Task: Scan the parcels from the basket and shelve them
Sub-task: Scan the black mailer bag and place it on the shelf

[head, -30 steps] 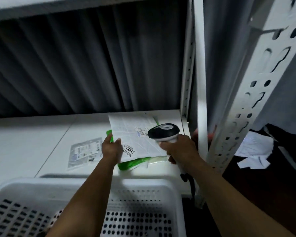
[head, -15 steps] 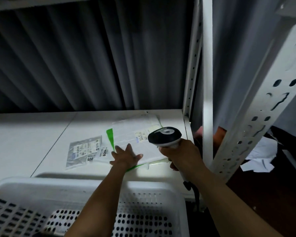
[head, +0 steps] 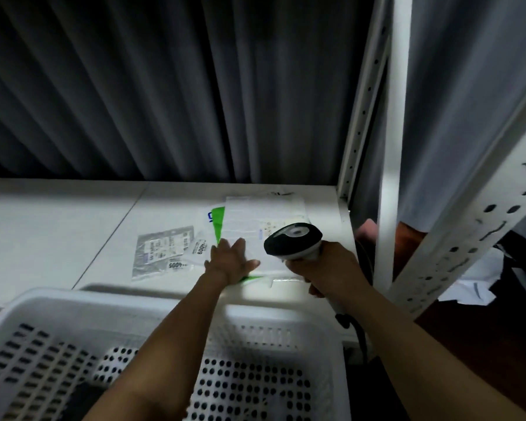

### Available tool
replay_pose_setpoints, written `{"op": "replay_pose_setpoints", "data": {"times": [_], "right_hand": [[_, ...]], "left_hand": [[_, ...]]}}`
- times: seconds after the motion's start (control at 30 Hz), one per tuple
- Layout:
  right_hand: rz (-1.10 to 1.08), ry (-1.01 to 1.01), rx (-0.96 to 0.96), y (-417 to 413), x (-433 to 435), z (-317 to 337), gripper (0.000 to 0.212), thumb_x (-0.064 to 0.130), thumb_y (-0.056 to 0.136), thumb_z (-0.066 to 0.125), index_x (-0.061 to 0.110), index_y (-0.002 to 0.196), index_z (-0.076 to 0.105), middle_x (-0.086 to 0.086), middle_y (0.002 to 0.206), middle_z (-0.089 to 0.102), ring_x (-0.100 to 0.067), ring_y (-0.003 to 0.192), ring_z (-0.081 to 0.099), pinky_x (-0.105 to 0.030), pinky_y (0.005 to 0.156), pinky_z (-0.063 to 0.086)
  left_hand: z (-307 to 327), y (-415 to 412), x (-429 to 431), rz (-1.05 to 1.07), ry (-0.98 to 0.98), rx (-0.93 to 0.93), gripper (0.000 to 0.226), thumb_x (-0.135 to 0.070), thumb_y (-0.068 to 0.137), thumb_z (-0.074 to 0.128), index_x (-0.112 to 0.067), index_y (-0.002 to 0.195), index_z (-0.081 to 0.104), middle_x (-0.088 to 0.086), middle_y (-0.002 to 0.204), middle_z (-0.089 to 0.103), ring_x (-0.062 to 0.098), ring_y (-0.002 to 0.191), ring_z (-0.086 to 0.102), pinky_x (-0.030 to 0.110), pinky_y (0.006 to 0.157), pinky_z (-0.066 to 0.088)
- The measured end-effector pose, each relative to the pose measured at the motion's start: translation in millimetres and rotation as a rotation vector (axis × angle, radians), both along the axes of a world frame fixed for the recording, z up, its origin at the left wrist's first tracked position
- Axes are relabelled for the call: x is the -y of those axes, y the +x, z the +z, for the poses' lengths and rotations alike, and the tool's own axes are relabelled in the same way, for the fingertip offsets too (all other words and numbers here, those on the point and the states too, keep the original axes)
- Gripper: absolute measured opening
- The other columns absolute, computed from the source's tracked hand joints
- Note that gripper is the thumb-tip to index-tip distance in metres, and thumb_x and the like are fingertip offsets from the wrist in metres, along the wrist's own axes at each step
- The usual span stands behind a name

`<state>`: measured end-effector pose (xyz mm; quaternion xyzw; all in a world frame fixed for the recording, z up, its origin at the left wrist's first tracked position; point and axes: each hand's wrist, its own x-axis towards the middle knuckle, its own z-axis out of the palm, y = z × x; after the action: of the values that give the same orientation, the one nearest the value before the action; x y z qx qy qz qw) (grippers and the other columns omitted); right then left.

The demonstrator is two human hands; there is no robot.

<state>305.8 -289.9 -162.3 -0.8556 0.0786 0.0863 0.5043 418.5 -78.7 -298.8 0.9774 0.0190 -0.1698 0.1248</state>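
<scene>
Already 2 parcels lie on the shelf (head: 58, 226), so part of the job looks done. Just left of the white-and-green mailer (head: 264, 214) is a flat grey poly parcel (head: 161, 253) whose label reads 4005. Between the 2, at the mailer's left edge, a sticker (head: 201, 247) reads 4009.

The left hand (head: 231, 262) lies flat on the mailer's near left corner, its fingers (head: 240, 244) straight and slightly spread, pressing it onto the shelf. Over the mailer's near right part, the right hand (head: 325, 268) is curled round the grip of a barcode scanner (head: 292, 241).

I would judge this mailer to be at its placing step, nearly finished, though whether it has been scanned cannot be told.

Nearer than the mailer, the white perforated basket (head: 164, 302) holds dim shapes low in its left part. I cannot tell whether they are parcels; if so, scanning and shelving remain for each.
</scene>
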Motion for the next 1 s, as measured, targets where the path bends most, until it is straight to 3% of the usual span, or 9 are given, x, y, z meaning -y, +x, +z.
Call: {"op": "replay_pose_setpoints", "data": {"times": [0.07,0.17,0.33,0.4,0.47,0.57,0.63,0.87,1.0], "right_hand": [[0.064,-0.006,0.008,-8.1,-4.5,8.7,0.015,0.025,0.082,0.075,0.013,0.080,0.066,-0.003,0.059,0.064,-0.005,0.035,0.054,-0.019,0.045,0.048],[0.139,0.009,0.014,-26.7,-22.0,22.7,0.014,0.023,0.080,0.077,0.015,0.086,0.067,0.001,0.060,0.062,-0.005,0.037,0.054,-0.018,0.042,0.043],[0.268,-0.056,0.049,-60.7,-61.8,28.3,0.019,0.024,0.079,0.076,0.009,0.086,0.067,-0.001,0.060,0.061,-0.009,0.044,0.056,-0.020,0.044,0.046],[0.370,-0.179,0.083,-74.8,-79.7,27.2,0.024,0.028,0.080,0.075,0.010,0.093,0.067,-0.001,0.067,0.063,-0.014,0.056,0.061,-0.023,0.055,0.052],[0.475,-0.278,0.107,-89.8,-100.5,23.2,0.030,0.032,0.079,0.075,0.010,0.099,0.069,-0.005,0.078,0.065,-0.021,0.075,0.064,-0.029,0.069,0.051],[0.593,-0.320,0.093,-107.0,-128.5,7.4,0.034,0.033,0.078,0.075,0.012,0.103,0.069,-0.008,0.093,0.066,-0.025,0.098,0.065,-0.024,0.071,0.039],[0.650,-0.318,0.067,-115.2,-153.1,-6.3,0.039,0.035,0.077,0.075,0.013,0.109,0.068,-0.007,0.106,0.068,-0.023,0.105,0.063,-0.025,0.076,0.042],[0.738,-0.244,0.009,-114.6,-243.1,-67.6,0.021,0.035,0.076,0.075,0.020,0.087,0.065,-0.001,0.088,0.068,-0.021,0.088,0.066,-0.029,0.071,0.049],[0.710,-0.259,-0.058,-104.9,-266.9,-108.3,0.031,0.033,0.078,0.077,0.017,0.104,0.069,0.000,0.092,0.067,-0.017,0.083,0.064,-0.027,0.073,0.052]], "left_hand": [[16.2,-20.6,-7.9,0.025,-0.071,0.065,0.097,-0.081,0.067,0.033,-0.022,0.144,0.032,0.014,0.147,0.038,0.034,0.138,0.029,0.041,0.111,0.028],[35.1,-70.2,-34.8,0.099,-0.206,0.209,0.075,-0.059,0.086,0.052,-0.019,0.147,0.036,0.016,0.152,0.035,0.029,0.144,0.023,0.032,0.114,0.023],[39.8,-172.3,-97.1,0.164,-0.153,0.370,0.054,-0.035,0.093,0.059,-0.015,0.142,0.046,0.017,0.149,0.038,0.032,0.140,0.030,0.032,0.113,0.024],[33.4,-214.0,-117.9,0.230,-0.131,0.372,0.053,-0.031,0.093,0.060,-0.014,0.141,0.047,0.018,0.149,0.037,0.034,0.138,0.031,0.034,0.112,0.026],[17.2,-252.1,-140.7,0.302,-0.122,0.301,0.053,-0.031,0.093,0.060,-0.013,0.141,0.047,0.019,0.146,0.041,0.035,0.135,0.036,0.036,0.111,0.029],[-15.0,-295.7,-174.5,0.385,-0.095,0.136,0.057,-0.035,0.092,0.060,-0.013,0.142,0.044,0.017,0.144,0.043,0.033,0.132,0.042,0.037,0.109,0.035],[-33.3,-321.5,-202.0,0.431,-0.049,0.038,0.061,-0.040,0.092,0.059,-0.016,0.145,0.040,0.014,0.147,0.040,0.032,0.134,0.040,0.038,0.108,0.037],[-93.0,-352.6,-284.1,0.718,-0.077,-0.151,0.069,-0.052,0.086,0.055,-0.021,0.145,0.036,0.011,0.140,0.047,0.031,0.122,0.050,0.038,0.098,0.046],[-114.1,-344.7,-293.2,0.816,-0.059,-0.198,0.069,-0.044,0.089,0.062,-0.012,0.143,0.033,0.017,0.142,0.038,0.035,0.126,0.044,0.040,0.104,0.039]]}}
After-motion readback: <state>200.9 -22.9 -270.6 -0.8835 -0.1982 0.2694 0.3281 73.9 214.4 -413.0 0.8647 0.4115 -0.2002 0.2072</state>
